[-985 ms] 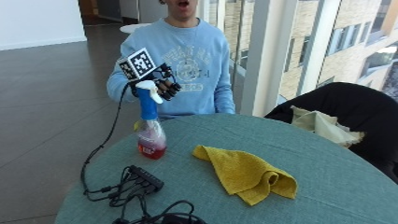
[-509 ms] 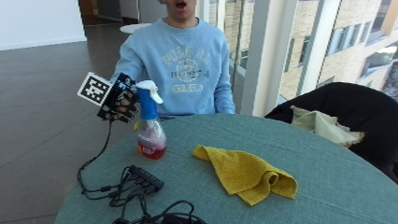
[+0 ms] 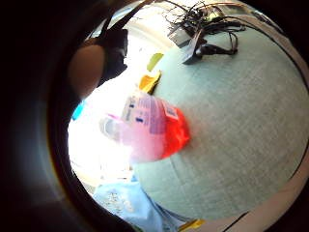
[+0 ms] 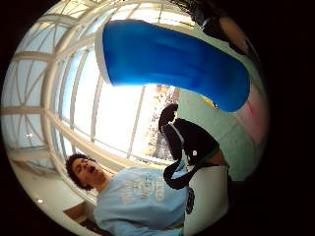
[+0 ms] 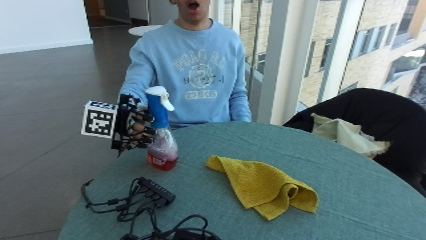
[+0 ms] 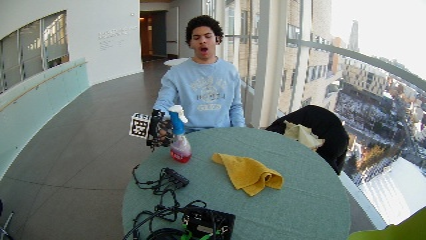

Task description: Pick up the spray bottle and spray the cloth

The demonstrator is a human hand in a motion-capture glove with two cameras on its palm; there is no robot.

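Observation:
A spray bottle (image 5: 162,150) with a white trigger head, blue neck and red liquid stands near the edge of the round green table (image 5: 359,200), on the person's side. My gloved right hand (image 5: 136,127) is at the bottle's neck, its fingers curled round the blue part from the side. The thumb side palm view has the blue neck (image 4: 172,59) lying right across the palm. From the little finger side, the bottle's body (image 3: 154,125) rests on the table. A crumpled yellow cloth (image 5: 263,185) lies in the middle of the table, beside the bottle and apart from it.
A black power strip with tangled cables (image 5: 150,195) lies on the table in front of the bottle. A black box (image 6: 210,222) sits at the near edge. A dark chair with a cream cloth (image 5: 346,132) stands beyond the table's far side.
My hand came down from the trigger head, swung out to the side of the bottle, then moved in against the neck. The bottle and cloth have not moved.

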